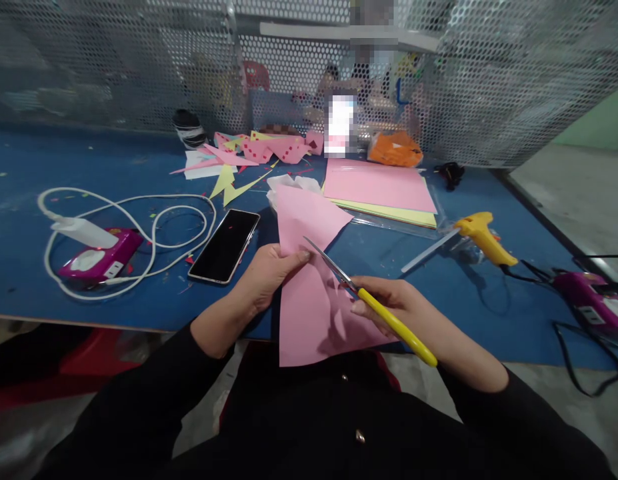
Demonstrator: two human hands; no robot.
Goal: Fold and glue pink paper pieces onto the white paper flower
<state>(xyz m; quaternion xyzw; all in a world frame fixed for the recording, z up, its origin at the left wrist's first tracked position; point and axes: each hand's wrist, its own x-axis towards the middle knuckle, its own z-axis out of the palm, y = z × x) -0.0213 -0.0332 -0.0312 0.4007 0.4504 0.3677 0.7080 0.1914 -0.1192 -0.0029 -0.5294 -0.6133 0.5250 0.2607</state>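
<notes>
A sheet of pink paper (pixel 309 320) hangs over the table's near edge, with its upper part folded or cut into a pointed flap. My left hand (pixel 269 270) pinches its left side, the thumb lying on top. In my right hand (pixel 389 300) are scissors (pixel 389 323) with yellow handles. Their blades cross the paper and point up and left, the tip close to my left thumb. Part of the paper's right side lies behind the scissors and my right fingers. Just beyond the paper sits a crumpled white piece (pixel 293 182), partly covered by it.
Left of my hands lie a black phone (pixel 226 245) and a purple power strip (pixel 101 253) with a looped white cable. Stacked coloured sheets (pixel 379 187) and paper scraps (pixel 269 147) lie farther back. A yellow glue gun (pixel 486 237) with a glue stick rests at right. Perforated metal panel (pixel 203 67) stands behind.
</notes>
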